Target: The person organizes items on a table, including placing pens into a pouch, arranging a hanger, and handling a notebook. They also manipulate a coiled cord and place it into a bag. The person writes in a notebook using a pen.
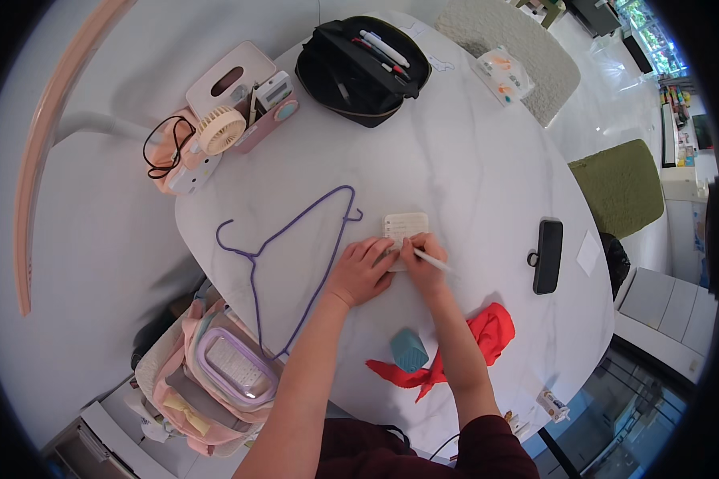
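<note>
A small notepad (406,223) with lines of writing lies on the white marble-patterned table (455,173). My right hand (422,263) grips a white pen (432,260), its tip end hidden by my fingers over the page. Spread flat, my left hand (362,270) rests across the notepad's lower left part. To the left of that hand is a purple clothes hanger (302,215). Nearer my body stand a teal block-shaped object (408,350) and a crumpled red cloth (492,329), partly behind my right forearm.
A black open pencil case (335,66) with pens sits at the far edge. Left of it are a pink organizer (263,129) and a small fan (220,130). A smartphone (548,257) and white paper (588,252) lie right. A pink backpack (215,383) is lower left; a green chair (620,188) stands right.
</note>
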`<state>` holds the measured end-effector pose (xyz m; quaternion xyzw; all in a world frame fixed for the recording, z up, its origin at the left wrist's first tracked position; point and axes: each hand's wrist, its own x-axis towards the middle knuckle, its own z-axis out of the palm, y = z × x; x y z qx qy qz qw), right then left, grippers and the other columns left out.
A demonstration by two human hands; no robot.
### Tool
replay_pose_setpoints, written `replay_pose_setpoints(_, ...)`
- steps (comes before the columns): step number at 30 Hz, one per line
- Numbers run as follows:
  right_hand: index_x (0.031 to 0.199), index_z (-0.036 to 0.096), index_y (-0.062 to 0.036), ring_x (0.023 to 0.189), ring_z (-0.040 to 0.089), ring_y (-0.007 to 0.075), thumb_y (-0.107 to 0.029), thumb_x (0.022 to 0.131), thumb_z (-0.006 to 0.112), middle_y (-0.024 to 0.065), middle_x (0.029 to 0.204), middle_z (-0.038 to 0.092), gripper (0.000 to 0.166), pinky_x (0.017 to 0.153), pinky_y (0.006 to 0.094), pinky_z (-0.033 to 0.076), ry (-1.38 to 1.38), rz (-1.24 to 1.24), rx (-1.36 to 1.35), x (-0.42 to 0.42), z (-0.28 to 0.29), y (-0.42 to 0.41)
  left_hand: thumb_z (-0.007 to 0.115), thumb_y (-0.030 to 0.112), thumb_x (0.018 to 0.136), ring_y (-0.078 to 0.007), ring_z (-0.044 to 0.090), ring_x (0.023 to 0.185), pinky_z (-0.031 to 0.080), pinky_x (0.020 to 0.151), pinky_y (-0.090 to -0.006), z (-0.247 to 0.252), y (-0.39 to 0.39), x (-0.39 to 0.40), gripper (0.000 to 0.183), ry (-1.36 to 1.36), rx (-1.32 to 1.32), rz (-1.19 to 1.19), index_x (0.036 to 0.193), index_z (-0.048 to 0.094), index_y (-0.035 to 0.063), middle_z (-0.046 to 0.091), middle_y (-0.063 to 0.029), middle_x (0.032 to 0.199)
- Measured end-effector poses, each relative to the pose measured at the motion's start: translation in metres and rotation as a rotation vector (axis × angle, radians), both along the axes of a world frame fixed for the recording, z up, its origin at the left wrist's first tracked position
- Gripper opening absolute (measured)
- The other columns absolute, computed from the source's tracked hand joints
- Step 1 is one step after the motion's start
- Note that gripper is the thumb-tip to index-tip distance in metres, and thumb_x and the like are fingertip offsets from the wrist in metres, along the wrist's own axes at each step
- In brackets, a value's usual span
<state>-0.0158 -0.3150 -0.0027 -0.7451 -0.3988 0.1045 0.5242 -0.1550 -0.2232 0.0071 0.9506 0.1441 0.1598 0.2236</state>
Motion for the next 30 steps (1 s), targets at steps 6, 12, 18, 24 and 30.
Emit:
replay_pose_setpoints(6, 0.072, 0.054, -0.0055, 0.049, 0.053, 0.016, -0.008, 0.079, 0.071, 0.0073, 0.06, 0.057, 0.019, 0.047, 0.0272, 0.044, 0.147, -0.013, 0.006, 0.0012, -0.0052, 0.0004, 0.068, 0.02, 0.07, -0.02, 0.046, 0.113, 0.039, 0.092, -0.0366, 0.0011, 0.0001, 0.0002, 0.046, 0.004, -0.005, 0.0, 0.114, 0.057, 0.0175, 0.048, -0.0001, 0.121)
replay_pose_setpoints(12, 0.071, 0.055, -0.0048, 0.049, 0.053, 0.0155, -0.008, 0.078, 0.072, 0.0072, 0.06, 0.057, 0.019, 0.047, 0.0268, 0.043, 0.082, -0.02, -0.02, 0.0014, -0.0074, 0.0017, 0.067, 0.021, 0.07, -0.0198, 0.045, 0.115, 0.038, 0.093, -0.0364, 0.0018, 0.0004, 0.0001, 0.046, 0.019, -0.004, -0.005, 0.115, 0.057, 0.0177, 0.048, -0.0003, 0.122)
replay_pose_setpoints(18, 0.069, 0.054, -0.0044, 0.049, 0.052, 0.0161, -0.007, 0.077, 0.071, 0.0071, 0.059, 0.056, 0.019, 0.047, 0.0271, 0.042, 0.096, 0.001, -0.001, 0.0023, -0.0039, 0.0026, 0.067, 0.021, 0.071, -0.0196, 0.044, 0.116, 0.038, 0.094, -0.0364, 0.0007, 0.0, -0.0007, 0.046, 0.034, -0.002, -0.009, 0.115, 0.057, 0.0186, 0.047, 0.0001, 0.123)
replay_pose_setpoints(24, 0.068, 0.054, -0.0044, 0.049, 0.052, 0.016, -0.006, 0.078, 0.071, 0.0069, 0.059, 0.056, 0.019, 0.046, 0.0273, 0.042, 0.054, -0.013, -0.01, 0.0024, -0.0025, 0.0023, 0.068, 0.022, 0.07, -0.0197, 0.044, 0.116, 0.037, 0.094, -0.0363, -0.001, -0.0003, -0.0008, 0.046, 0.029, 0.002, -0.01, 0.115, 0.056, 0.0187, 0.047, 0.0005, 0.124)
replay_pose_setpoints(30, 0.069, 0.055, -0.0039, 0.048, 0.051, 0.0157, -0.006, 0.079, 0.07, 0.0076, 0.06, 0.056, 0.018, 0.046, 0.0274, 0.042, 0.039, -0.058, 0.044, 0.0015, -0.0026, 0.0038, 0.068, 0.022, 0.07, -0.0197, 0.044, 0.116, 0.037, 0.095, -0.0363, -0.0006, 0.0, -0.0007, 0.048, 0.036, 0.002, -0.011, 0.116, 0.056, 0.0186, 0.047, -0.0001, 0.124)
